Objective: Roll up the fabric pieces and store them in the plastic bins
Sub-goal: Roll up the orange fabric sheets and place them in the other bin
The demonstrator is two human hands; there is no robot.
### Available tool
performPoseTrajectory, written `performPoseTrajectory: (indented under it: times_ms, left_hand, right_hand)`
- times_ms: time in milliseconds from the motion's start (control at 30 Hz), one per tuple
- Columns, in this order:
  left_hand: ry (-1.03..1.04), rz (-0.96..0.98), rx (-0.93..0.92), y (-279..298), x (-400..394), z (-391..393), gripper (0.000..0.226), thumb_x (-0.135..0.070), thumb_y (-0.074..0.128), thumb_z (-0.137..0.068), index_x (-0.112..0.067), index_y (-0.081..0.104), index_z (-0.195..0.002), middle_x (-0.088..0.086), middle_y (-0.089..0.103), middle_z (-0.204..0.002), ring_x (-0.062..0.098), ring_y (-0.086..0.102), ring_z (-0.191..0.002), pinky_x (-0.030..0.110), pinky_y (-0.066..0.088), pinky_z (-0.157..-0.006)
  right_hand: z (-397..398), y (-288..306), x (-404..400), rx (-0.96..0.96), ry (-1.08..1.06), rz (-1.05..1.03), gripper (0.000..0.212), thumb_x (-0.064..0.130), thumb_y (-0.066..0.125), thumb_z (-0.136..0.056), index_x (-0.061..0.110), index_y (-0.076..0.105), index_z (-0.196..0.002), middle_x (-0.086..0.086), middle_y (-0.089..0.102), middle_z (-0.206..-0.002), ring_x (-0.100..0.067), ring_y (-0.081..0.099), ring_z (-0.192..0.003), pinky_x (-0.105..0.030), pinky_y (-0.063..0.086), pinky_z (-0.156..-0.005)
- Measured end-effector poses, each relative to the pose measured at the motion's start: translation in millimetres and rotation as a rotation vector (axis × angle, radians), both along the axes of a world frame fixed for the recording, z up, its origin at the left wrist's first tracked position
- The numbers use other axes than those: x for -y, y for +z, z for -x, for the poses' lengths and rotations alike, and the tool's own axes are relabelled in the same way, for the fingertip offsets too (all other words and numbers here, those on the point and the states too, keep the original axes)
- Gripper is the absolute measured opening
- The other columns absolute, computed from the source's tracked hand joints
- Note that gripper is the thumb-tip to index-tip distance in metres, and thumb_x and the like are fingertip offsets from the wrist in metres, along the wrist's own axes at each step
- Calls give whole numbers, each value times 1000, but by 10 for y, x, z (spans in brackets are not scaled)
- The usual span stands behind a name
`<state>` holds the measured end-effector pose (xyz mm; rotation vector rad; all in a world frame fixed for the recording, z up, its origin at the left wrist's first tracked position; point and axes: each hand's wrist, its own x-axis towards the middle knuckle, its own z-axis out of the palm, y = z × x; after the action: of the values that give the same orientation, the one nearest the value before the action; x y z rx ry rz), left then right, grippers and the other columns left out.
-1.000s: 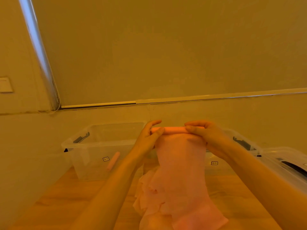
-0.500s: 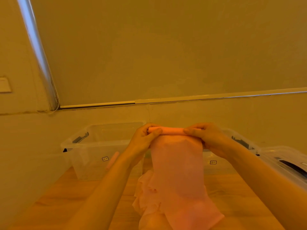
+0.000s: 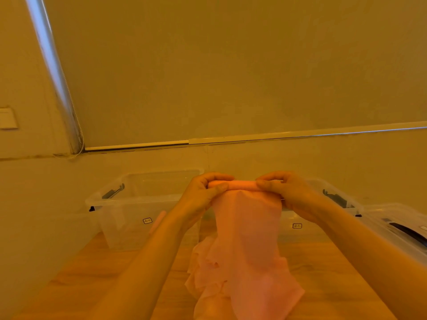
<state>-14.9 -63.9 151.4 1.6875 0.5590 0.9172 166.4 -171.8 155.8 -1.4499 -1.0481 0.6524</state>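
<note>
The pink fabric (image 3: pixel 245 229) is held at center frame, its top edge wound into a tight roll and the rest hanging down to the wooden table (image 3: pixel 323 273). The left hand (image 3: pixel 203 197) and right hand (image 3: pixel 286 195) each pinch one end of the roll between curled fingers and thumb. Behind, a clear bin (image 3: pixel 138 204) at center left holds a small pink roll (image 3: pixel 158 221), and a second bin (image 3: pixel 332 199) stands at right.
</note>
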Motion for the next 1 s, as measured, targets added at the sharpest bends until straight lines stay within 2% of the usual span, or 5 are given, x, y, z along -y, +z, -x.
performPoseTrajectory:
  times_ms: [200,367,633,833,1000]
  left_hand:
    - [-20,80,63,-7,20,-24,14,-6,62,-88,-15,73,-90,6,70,-110,25,63,-106,37,53,-89]
    - [-23,1,63,16,13,10,16,-8,66,-86,-21,72,-94,7,68,-110,23,63,-103,32,55,-84]
    - [-23,115,76,4,-3,-10,26,-12,66,-85,-25,65,-108,5,63,-119,23,62,-107,39,55,-88]
    - [7,79,39,-42,15,-35,18,-25,57,-93,-30,62,-110,6,62,-116,22,63,-103,42,53,-89]
    - [3,-6,46,-31,20,-8,18,-22,59,-92,-32,64,-106,11,60,-119,29,62,-105,45,55,-87]
  right_hand:
    - [6,-12,2,67,-19,-185,17,18,77,-76,26,72,-90,1,68,-96,-14,65,-87,-23,53,-65]
    - [1,-9,0,-50,-6,-128,34,24,76,-78,29,66,-110,-5,66,-100,-21,67,-85,-31,56,-64]
    - [8,-10,-16,-47,-12,-116,14,26,74,-79,25,70,-92,-2,71,-89,-12,67,-75,-23,50,-54]
    - [28,-39,-53,-77,-19,-173,40,20,74,-80,27,61,-117,-5,63,-102,-21,65,-88,-32,56,-68]
    - [38,-62,-58,-14,-43,-65,17,36,67,-85,30,64,-101,0,65,-99,-15,63,-86,-36,56,-68]
